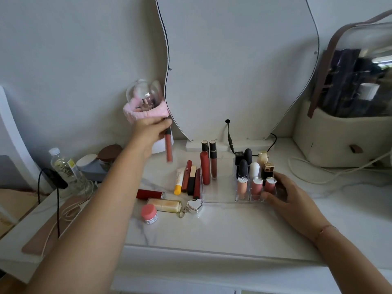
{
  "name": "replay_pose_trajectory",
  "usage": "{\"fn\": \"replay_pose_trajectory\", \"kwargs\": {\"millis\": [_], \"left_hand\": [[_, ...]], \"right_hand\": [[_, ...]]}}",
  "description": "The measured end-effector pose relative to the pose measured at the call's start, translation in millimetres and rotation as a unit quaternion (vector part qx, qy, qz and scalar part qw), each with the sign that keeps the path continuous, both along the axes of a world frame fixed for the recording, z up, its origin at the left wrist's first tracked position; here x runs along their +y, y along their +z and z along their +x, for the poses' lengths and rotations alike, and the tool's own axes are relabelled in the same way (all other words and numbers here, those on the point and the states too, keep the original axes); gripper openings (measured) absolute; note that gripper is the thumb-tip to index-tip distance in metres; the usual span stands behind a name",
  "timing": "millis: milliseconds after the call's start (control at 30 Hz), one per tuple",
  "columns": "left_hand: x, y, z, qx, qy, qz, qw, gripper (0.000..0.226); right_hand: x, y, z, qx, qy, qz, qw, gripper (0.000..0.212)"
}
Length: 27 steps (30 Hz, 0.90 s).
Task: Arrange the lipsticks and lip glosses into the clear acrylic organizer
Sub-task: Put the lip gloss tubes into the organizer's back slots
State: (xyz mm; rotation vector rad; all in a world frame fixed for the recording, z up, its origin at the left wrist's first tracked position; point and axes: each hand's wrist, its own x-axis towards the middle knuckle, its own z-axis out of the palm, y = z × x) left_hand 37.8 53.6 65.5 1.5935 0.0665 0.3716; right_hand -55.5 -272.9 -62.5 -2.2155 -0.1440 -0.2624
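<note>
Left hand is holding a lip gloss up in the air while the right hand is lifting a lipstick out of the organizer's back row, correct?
Not quite. The left hand does hold a lip gloss in the air, but the head view shows the right hand holds nothing; it rests against the front right corner of the clear acrylic organizer.

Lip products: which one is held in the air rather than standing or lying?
The coral lip gloss tube gripped by the left hand, raised above the counter; all others rest in the organizer or on the counter.
</note>
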Motion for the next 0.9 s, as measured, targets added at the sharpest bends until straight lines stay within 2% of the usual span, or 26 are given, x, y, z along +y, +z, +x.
{"fn": "replay_pose_trajectory", "kwargs": {"millis": [133,267,533,900], "left_hand": [[-33,47,-24,-0.087,-0.102,-0.032,0.991,0.011],[-75,51,-30,-0.105,-0.168,0.033,0.980,0.014],[-97,7,-18,-0.070,-0.165,0.147,0.973,0.018],[-87,-32,-8,-0.034,-0.176,0.186,0.966,0.021]], "right_hand": [[0,1,-1,-0.001,0.002,0.004,1.000,0.053],[1,1,-2,0.002,-0.003,0.004,1.000,0.056],[0,1,0,0.004,0.000,0.000,1.000,0.058],[0,0,-1,0.001,-0.002,0.000,1.000,0.058]]}}
